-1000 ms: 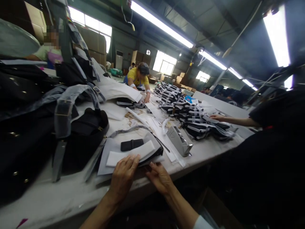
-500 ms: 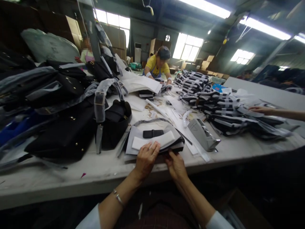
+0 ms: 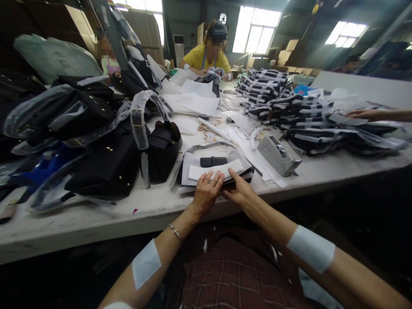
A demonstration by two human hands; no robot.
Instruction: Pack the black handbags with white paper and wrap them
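A black handbag [image 3: 249, 174] lies flat near the table's front edge, its wrapped handle [image 3: 210, 145] arching away from me. On top of it rest a white sheet [image 3: 186, 175], a thick white strip [image 3: 222, 170] and a small black strap piece [image 3: 213, 161]. My left hand [image 3: 207, 191] is open, its fingers lying flat over the strip's near edge. My right hand [image 3: 240, 189] pinches the bag's near right edge, thumb on top beside the strip; its other fingers are partly hidden underneath.
Left of the bag stands another black bag [image 3: 162, 152], with a pile of black bags [image 3: 106, 165] beyond. A grey tape dispenser [image 3: 276, 156] sits right, before stacked black bags [image 3: 289, 109] that a co-worker's hand [image 3: 363, 115] touches. Across the table is a person in yellow [image 3: 206, 56].
My right thumb has come up onto the top of the bag beside the strip; earlier that hand was at the lower edge. My left hand stays on the strip. The view has tilted down.
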